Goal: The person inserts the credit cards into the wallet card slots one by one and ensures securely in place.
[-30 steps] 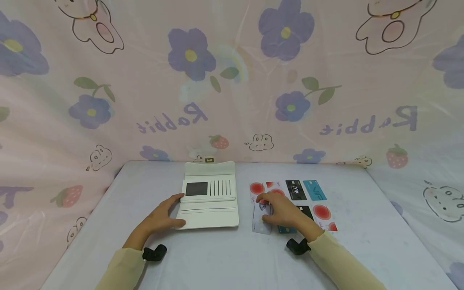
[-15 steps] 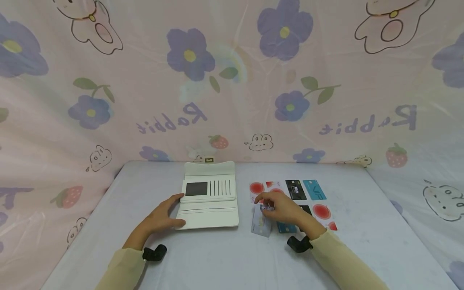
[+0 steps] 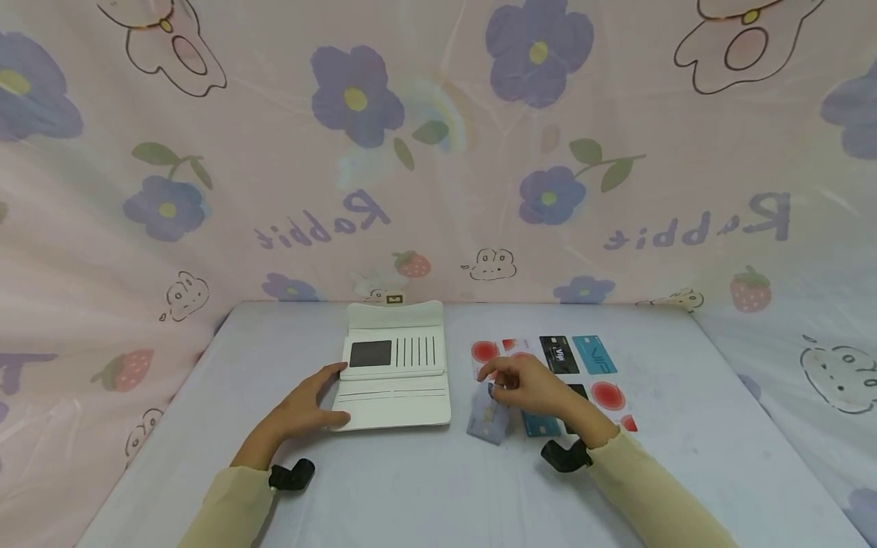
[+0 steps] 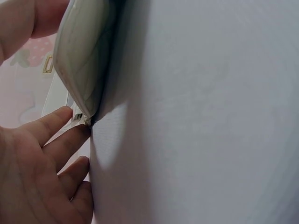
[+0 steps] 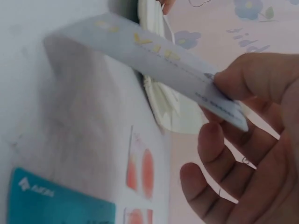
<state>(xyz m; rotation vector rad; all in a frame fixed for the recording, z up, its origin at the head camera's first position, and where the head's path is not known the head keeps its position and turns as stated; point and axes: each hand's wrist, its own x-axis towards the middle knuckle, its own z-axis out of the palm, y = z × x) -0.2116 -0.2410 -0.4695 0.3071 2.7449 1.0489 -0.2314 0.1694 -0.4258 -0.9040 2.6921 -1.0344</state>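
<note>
A white wallet [image 3: 393,407] lies unfolded on the table, its card slots and dark window facing up. My left hand [image 3: 304,403] rests at the wallet's left edge, thumb on the lower panel and index finger near the fold; in the left wrist view the wallet's edge [image 4: 77,70] stands between thumb and fingers. My right hand [image 3: 530,388] pinches a pale silver VIP card [image 3: 489,418] by one end between thumb and fingers. The right wrist view has this card [image 5: 154,58] tilted, its far end raised over the cloth with a shadow beneath.
Right of the wallet lie several cards in two rows: red-and-white ones [image 3: 608,395], a black VIP card [image 3: 558,355], a blue VIP card [image 3: 594,355] and a teal card [image 3: 541,425] partly under my right hand. A patterned curtain [image 3: 438,152] closes off the table's back.
The silver card, flat on the table before, is now lifted and turned slightly, its lower end swung left toward the wallet. My left hand and the wallet stay put.
</note>
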